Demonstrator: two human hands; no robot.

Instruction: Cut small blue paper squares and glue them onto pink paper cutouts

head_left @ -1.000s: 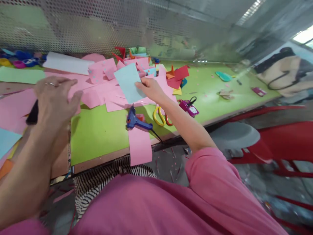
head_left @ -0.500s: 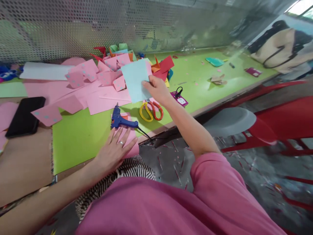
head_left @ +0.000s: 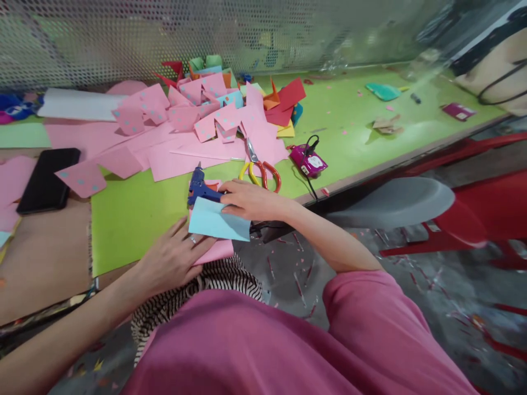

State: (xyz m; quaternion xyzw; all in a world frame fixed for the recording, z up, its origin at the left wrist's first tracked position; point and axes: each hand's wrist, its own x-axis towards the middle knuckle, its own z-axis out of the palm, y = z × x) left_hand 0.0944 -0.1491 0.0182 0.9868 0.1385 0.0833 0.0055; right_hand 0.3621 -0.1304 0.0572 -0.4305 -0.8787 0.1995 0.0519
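My right hand (head_left: 251, 200) pinches a light blue sheet of paper (head_left: 218, 220) at its upper right edge, over the table's front edge. Beneath that sheet, my left hand (head_left: 175, 252), a ring on one finger, lies with fingers stretched out on a pink paper (head_left: 220, 251); its fingertips are partly hidden by the blue sheet. Just above the blue sheet lies a blue glue gun (head_left: 198, 186), its handle end hidden by my right fingers. Scissors (head_left: 260, 167) with yellow and orange handles rest beyond my right hand.
Pink dotted paper pieces (head_left: 154, 104) are heaped at the back. A black phone (head_left: 49, 181) lies left. A purple box with a black cable (head_left: 308, 160) sits right of the scissors. Grey and red chairs (head_left: 395, 203) stand right; scraps litter the floor (head_left: 296, 274).
My right hand has brought the light blue sheet from over the pink heap down toward my left hand, uncovering dotted pink pieces and the scissor blades. My left hand has shifted slightly left.
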